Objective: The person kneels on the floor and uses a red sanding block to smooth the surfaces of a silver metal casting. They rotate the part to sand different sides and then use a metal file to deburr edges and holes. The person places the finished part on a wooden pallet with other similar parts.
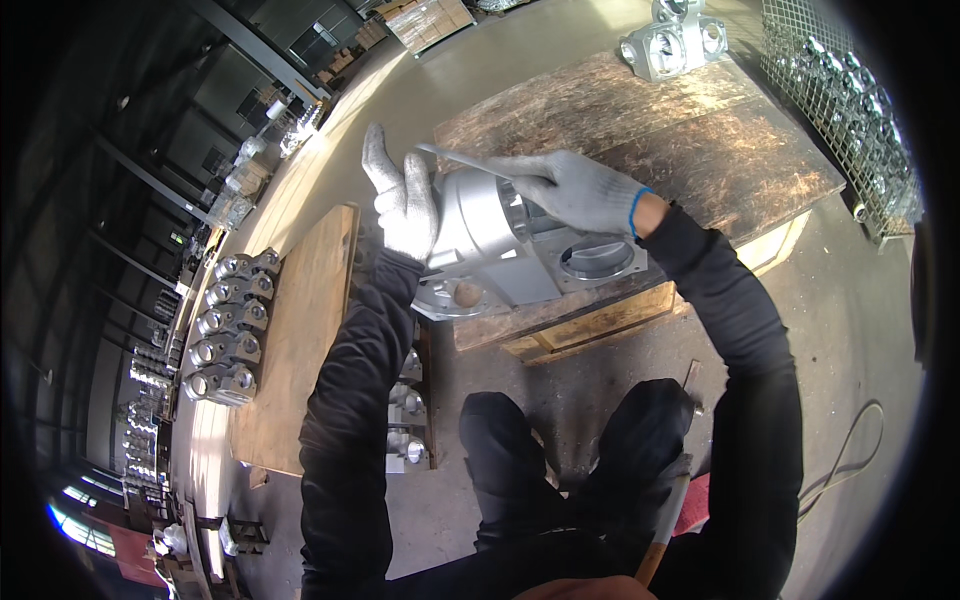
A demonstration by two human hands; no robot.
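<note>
A silver-grey metal casting [477, 222] with round openings and a flanged base lies at the near edge of the worn wooden tabletop. In a white knit glove with a blue cuff edge, my right hand [585, 192] is closed around a flat file [455, 157]. The file's blade reaches left across the top of the casting. My left hand [407, 205], also gloved, rests against the casting's left side with its thumb and a finger stretched up and apart. Its other fingers are partly hidden.
On the wooden tabletop [740, 135], another casting [672, 45] stands at the far right. A wire mesh basket [830, 90] of shiny metal parts is beyond it. Several castings [228, 320] line a board [300, 340] at the left. A hose [850, 465] lies on the floor at the right.
</note>
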